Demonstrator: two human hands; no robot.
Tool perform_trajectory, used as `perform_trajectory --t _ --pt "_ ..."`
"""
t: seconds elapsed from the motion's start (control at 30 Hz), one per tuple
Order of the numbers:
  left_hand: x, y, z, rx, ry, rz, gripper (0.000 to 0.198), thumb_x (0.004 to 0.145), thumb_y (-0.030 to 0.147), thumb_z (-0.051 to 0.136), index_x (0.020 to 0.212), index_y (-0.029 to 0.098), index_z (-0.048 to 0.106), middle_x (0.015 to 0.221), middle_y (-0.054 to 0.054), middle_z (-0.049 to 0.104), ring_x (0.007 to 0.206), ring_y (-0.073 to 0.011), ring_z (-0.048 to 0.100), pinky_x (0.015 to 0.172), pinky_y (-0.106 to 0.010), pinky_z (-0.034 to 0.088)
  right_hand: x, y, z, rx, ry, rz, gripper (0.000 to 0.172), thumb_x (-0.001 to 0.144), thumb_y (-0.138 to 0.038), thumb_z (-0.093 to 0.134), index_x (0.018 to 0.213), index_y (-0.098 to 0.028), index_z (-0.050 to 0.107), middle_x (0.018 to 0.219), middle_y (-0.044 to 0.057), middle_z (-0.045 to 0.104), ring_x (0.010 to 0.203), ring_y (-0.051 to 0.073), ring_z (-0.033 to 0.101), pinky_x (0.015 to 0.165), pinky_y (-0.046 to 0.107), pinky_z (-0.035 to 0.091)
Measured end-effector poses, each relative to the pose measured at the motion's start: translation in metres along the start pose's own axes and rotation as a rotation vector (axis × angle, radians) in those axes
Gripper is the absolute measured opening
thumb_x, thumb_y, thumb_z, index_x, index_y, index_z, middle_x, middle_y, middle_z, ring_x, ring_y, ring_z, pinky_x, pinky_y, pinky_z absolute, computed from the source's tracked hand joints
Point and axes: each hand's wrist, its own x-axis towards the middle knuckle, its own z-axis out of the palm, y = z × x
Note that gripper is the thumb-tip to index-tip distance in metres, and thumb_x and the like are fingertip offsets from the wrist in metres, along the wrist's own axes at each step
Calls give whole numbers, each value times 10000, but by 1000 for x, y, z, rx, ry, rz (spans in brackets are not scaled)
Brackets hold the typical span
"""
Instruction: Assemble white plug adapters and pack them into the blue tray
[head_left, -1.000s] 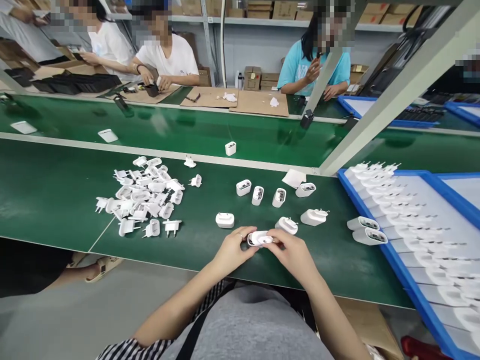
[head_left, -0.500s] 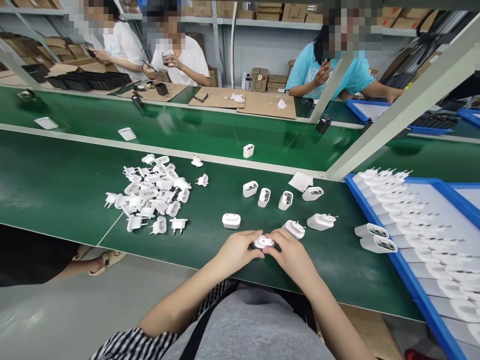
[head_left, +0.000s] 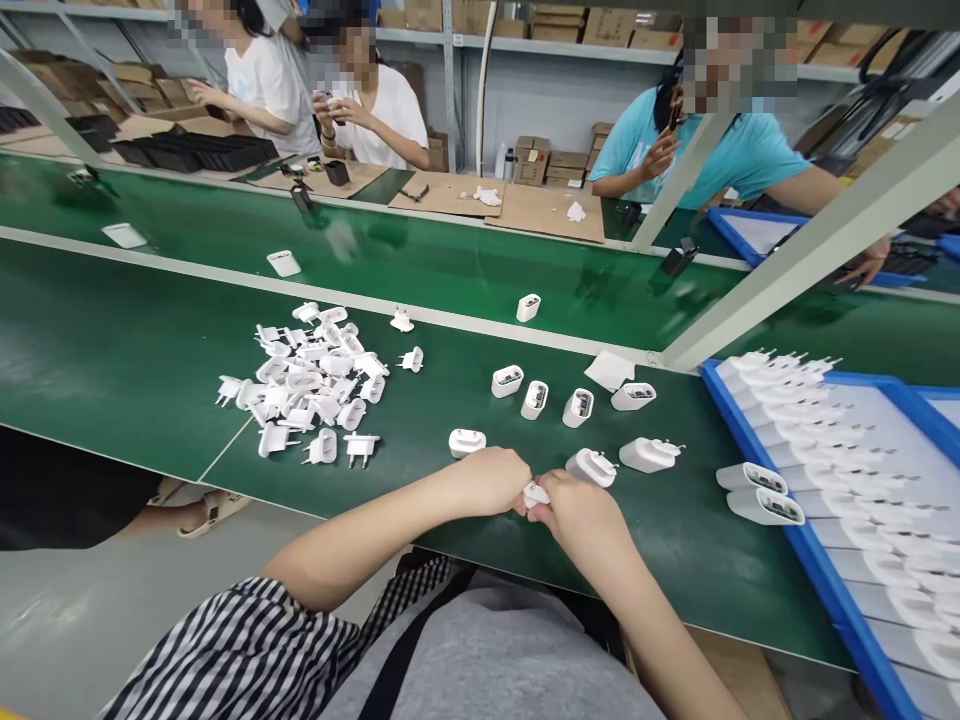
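Observation:
Between my hands, near the table's front edge, is a white charger, mostly covered by fingers. My left hand is closed round its left side, knuckles up. My right hand grips it from the right with thumb and fingers. Just beyond the hands stand a white charger housing on the left and a capped charger on the right. Another charger with pins lies farther right. Several open housings with circuit parts inside, such as this housing, stand behind them.
A heap of white plug caps lies to the left. At right, a blue-rimmed tray holds rows of chargers, with two open housings beside it. A slanted post rises at the right. A green conveyor carries housings; co-workers sit beyond.
My left hand has turned over the charger, its back now upward, and the elbow has swung outward. The charger is tilted and more covered. The whole view has shifted slightly.

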Motion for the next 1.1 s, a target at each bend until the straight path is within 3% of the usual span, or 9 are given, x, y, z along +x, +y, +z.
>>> perform_trajectory --t 0.2,0.53,0.63,0.7,0.77,0.83,0.93,1.0,1.1 --pt "0 5 -4 88 -60 5 122 664 109 467 650 130 586 648 -69 616 631 -203 581 505 -247 393 -2 -10 1 -64 -68 83 174 725 -113 427 841 -140 553 827 54 598 663 161 588 463 228 345" --pt "-11 0 17 -19 109 -58 191 701 235 453 833 145 558 729 -76 612 678 -213 573 531 -259 400 2 1 3 20 66 -24 54 648 -184 544 695 -172 569 694 48 597 630 173 573 473 233 353" --pt "-34 -9 22 -66 160 -236 255 669 321 496 866 173 560 761 -69 611 731 -234 563 573 -288 406 -2 6 16 170 151 -23 96 651 -219 542 736 -177 558 735 33 582 616 156 559 501 238 383" --pt "-48 -25 22 -96 222 -454 336 626 360 534 905 173 549 821 -77 600 758 -243 552 602 -306 406 -8 10 28 282 239 -3 143 683 -243 502 804 -178 540 786 34 569 596 138 549 515 243 406" --pt "-53 -45 22 -167 282 -541 497 587 359 571 1034 166 472 897 -80 575 757 -218 547 613 -290 406 -15 16 40 368 329 28 174 703 -261 470 847 -176 521 818 40 556 587 130 541 524 249 423" --pt "-47 -63 22 -296 297 -411 596 576 348 582 1111 166 393 909 -59 563 719 -172 545 603 -251 405 -21 26 49 424 428 62 190 708 -274 459 861 -176 512 830 45 545 598 132 537 540 255 433" --pt "-26 -71 25 -447 309 -139 439 618 330 545 1018 167 469 915 -30 558 704 -129 537 613 -217 401 -25 43 56 482 570 121 211 709 -277 452 885 -172 499 840 51 527 605 129 526 556 259 438" --pt "-11 -64 27 -467 296 -11 357 626 311 538 951 165 515 971 -36 541 773 -135 533 650 -217 401 -25 52 60 539 627 164 223 703 -284 455 888 -163 486 814 49 519 595 124 514 552 257 440" --pt "11 -46 29 -467 245 120 552 583 317 578 1094 170 427 1123 -76 466 986 -184 456 780 -262 371 -20 64 65 623 684 248 335 650 -312 508 933 -143 446 827 63 506 629 139 507 539 268 445"
